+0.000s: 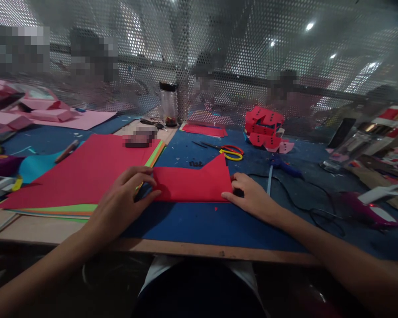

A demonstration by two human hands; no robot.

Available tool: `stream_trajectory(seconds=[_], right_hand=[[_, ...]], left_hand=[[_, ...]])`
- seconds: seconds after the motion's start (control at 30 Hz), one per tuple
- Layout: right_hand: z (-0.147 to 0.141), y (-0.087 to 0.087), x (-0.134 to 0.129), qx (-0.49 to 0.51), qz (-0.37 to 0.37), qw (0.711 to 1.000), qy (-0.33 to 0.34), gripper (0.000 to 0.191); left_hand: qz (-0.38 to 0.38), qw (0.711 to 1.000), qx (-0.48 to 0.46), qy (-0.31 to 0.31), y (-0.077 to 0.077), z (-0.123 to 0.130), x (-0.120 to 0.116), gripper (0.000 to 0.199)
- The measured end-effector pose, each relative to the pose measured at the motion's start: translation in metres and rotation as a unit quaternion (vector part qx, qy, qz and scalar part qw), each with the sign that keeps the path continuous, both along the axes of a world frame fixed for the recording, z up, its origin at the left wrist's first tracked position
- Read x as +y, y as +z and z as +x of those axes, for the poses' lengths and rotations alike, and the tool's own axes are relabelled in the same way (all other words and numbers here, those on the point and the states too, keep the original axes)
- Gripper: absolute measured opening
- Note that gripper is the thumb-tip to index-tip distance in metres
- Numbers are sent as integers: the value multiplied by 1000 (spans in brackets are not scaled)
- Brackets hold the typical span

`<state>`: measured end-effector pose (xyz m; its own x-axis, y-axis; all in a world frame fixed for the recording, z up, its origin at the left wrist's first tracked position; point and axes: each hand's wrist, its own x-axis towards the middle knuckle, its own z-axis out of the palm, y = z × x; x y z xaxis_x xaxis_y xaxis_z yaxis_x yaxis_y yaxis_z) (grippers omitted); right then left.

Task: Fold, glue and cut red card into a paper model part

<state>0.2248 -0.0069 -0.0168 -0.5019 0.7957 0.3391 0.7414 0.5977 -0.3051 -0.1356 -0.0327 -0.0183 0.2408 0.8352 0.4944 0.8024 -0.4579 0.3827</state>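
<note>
- Left hand (126, 194): thumb on the near face of the red paper piece (189, 183), fingers curled at its left end; a light grip, pressure not readable.
- Right hand (250, 192): gripping the opposite end, thumb over the lower corner, fingers bent at the side edge. With 2 ends held, the piece is probably kept from swivelling and its edges in line.
- Red paper piece: between the hands, long side toward the wearer, a pointed flap rising at upper right. A stepped right edge suggests more than 1 layer. Cannot tell if it lies fully flat on the blue work surface (185, 225).
- Small red scrap (216, 209): just below the piece, loose; likely an offcut.
- Scissors (232, 152): just beyond the flap, 1 loop red, 1 yellow; handles lie toward the right, presumably for easy reach.
- Sheet stack (86, 168): left, red on top, green and orange edges below; set aside, it seems, to leave working room. A dark object (141, 138), partly pixelated, sits on it, perhaps as a weight.
- Blue tool (287, 167): right, by a dark cable, apart from the paper.
- Red perforated model (265, 128): farther back, probably out of the way.
</note>
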Motion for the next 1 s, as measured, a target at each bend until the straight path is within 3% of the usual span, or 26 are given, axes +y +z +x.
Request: stream_trajectory(seconds=[0.17,0.33,0.4,0.6,1.0], right_hand=[[0,0,0,-4,-13,1000,-1,34],[-1,2,-1,-6,-31,999,-7,33],[-1,3,-2,-7,-35,999,-10,33],[-2,6,-4,-9,-47,999,-19,36],[-4,9,-6,-21,-57,998,-25,33]], left_hand=[[103,994,34,-24,6,4,-10,17],[157,964,94,-192,4,11,-23,42],[141,958,129,-214,0,15,-26,50],[104,950,187,-225,-11,18,-28,60],[77,953,194,-222,-13,18,-27,61]])
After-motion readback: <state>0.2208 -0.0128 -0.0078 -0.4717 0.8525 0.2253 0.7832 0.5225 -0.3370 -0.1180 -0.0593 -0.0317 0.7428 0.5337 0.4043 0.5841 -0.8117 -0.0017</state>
